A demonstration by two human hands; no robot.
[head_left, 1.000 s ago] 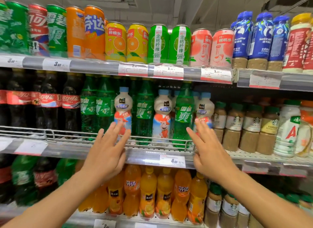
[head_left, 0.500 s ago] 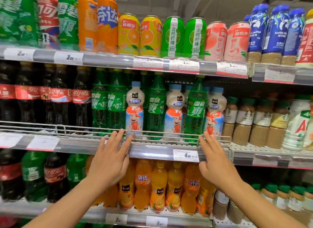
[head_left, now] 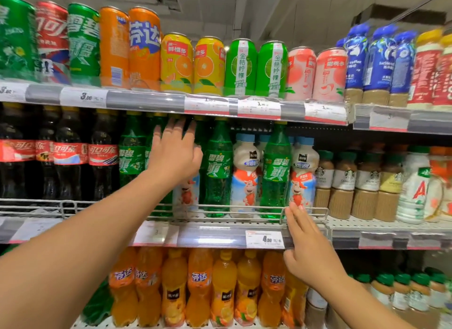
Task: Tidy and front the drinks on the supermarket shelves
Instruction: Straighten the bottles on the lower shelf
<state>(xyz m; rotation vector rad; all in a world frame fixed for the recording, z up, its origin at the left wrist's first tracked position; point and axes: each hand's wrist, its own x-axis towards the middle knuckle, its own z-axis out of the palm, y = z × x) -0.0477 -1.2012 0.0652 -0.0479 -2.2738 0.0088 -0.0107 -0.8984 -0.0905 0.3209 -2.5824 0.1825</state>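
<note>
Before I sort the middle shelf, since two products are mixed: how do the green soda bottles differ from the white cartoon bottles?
The green soda bottles are tall, translucent green and slim-necked; the white cartoon bottles are shorter, opaque, rounded, with pale blue caps. Both stand upright, alternating behind the wire rail.

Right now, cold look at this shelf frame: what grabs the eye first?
The left hand, fingers spread, reaching up among the green Sprite bottles on the middle shelf. Beside it, white milk-drink bottles with a cartoon animal alternate with the Sprite, a visibly mixed row. The right hand rests open at the wire rail below, fingertips on the rightmost milk bottle.
</note>
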